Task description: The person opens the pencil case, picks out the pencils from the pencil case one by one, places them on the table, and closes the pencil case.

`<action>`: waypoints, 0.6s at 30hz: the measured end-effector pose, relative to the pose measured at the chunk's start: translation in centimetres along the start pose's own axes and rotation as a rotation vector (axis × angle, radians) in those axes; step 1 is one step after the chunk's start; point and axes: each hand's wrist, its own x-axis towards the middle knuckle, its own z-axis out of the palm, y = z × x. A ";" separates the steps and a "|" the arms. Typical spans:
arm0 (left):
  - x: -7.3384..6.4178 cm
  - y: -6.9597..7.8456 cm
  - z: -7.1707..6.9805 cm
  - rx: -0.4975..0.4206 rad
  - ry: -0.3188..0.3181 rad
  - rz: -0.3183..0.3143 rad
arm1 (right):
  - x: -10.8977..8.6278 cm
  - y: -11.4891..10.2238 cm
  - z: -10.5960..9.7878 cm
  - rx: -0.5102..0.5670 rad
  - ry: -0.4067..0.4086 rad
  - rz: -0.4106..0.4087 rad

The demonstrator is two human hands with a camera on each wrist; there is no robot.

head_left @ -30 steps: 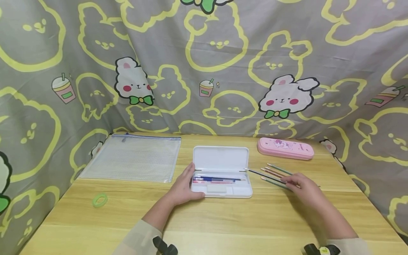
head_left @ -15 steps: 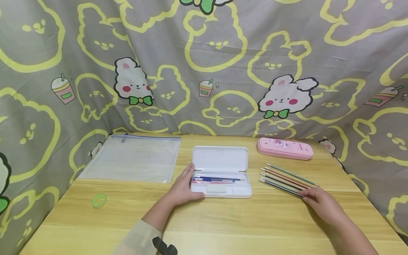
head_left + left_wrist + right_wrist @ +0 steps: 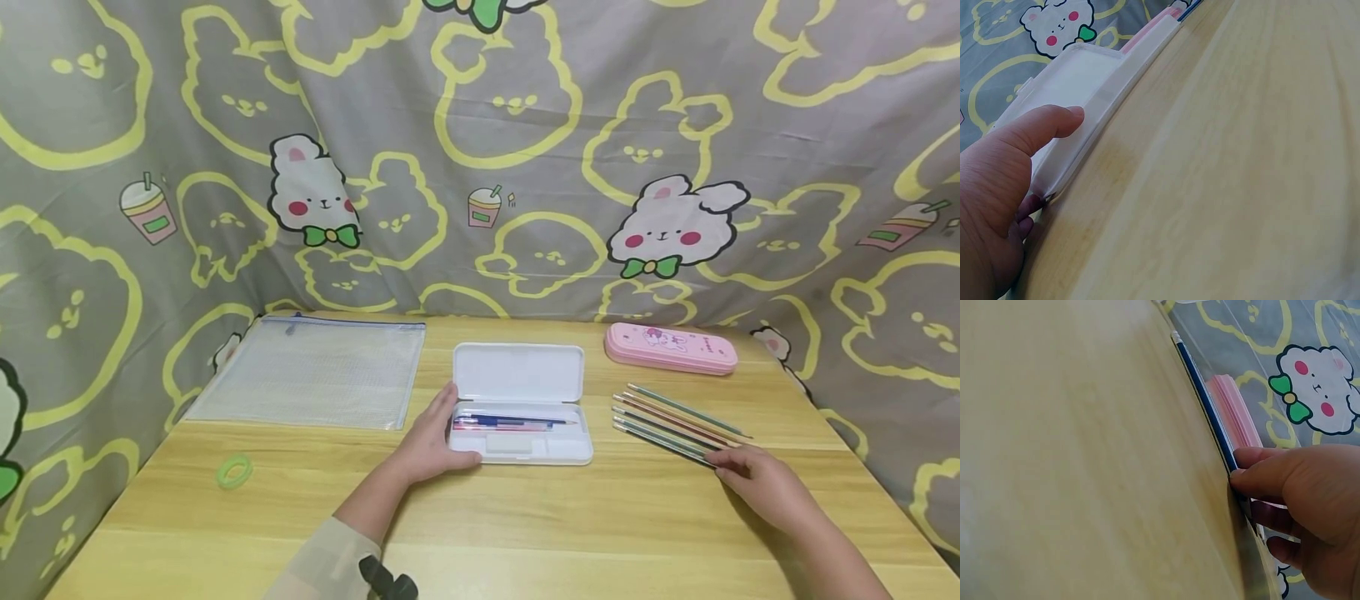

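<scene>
My left hand (image 3: 429,447) grips the left side of an open white pencil case (image 3: 519,372), thumb at its front edge and the other fingers along its side. A blue pen (image 3: 491,420), a dark pencil, a pinkish pen and a white eraser (image 3: 510,444) lie inside the case. To the right, several pencils (image 3: 684,407) are spread in a slanting row on the table. My right hand (image 3: 761,485) pinches the nearest one, a dark blue pencil (image 3: 1207,406), by the end away from its eraser. That pencil lies close along the tabletop.
A closed pink pencil case (image 3: 671,348) lies at the back right. Over at the back left is a clear zip pouch (image 3: 315,371) with a blue zip. A green ring (image 3: 235,472) lies on the wooden table (image 3: 525,533) at left. A patterned curtain (image 3: 405,108) hangs behind.
My right hand has moved right and nearer, bringing the dark blue pencil from beside the white case to the near side of the row. My left hand stays in place.
</scene>
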 end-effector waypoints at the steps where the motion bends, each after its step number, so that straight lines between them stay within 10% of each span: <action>1: 0.0 0.0 0.0 -0.001 0.000 0.001 | 0.0 0.0 0.0 0.010 -0.002 0.000; 18: 0.0 -0.1 0.1 0.011 0.000 -0.005 | 4.7 -7.3 0.8 0.122 0.042 -0.160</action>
